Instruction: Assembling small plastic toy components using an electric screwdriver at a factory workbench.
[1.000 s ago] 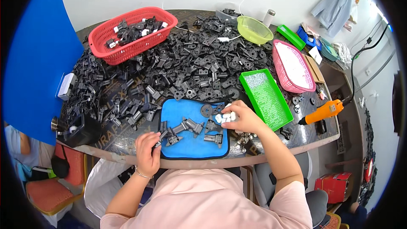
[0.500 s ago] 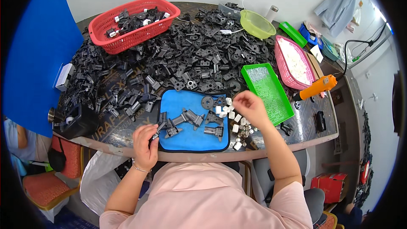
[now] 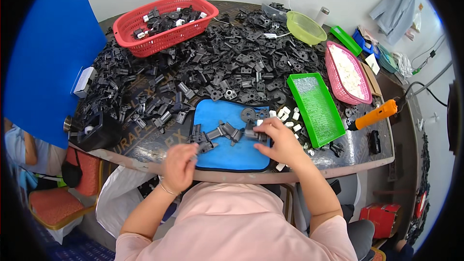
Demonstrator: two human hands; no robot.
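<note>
A blue mat (image 3: 227, 159) lies at the table's front edge with several black plastic parts on it. My right hand (image 3: 282, 142) is over the mat's right side, thumb and fingers around a black plastic part (image 3: 252, 131). A bit of white shows beside its fingertips. Beyond them is a round black disc part (image 3: 248, 114). My left hand (image 3: 180, 165) hovers at the mat's left edge, its fingers smeared by motion; whether it holds anything is unclear. Closest to it is a cluster of black parts (image 3: 200, 137). Joined black tubular parts (image 3: 224, 131) lie mid-mat.
White caps (image 3: 284, 113) lie right of the mat, by a green tray (image 3: 333, 133) of small clear pieces. An orange-handled tool (image 3: 379, 115) is farther right. Behind spreads a heap of black parts (image 3: 232, 58), with a red basket (image 3: 166, 38) and a pink basket (image 3: 333, 75).
My right hand has moved from the white caps onto the mat, around a black part. My left hand has shifted slightly and now blurs. The whole view has slid a little.
</note>
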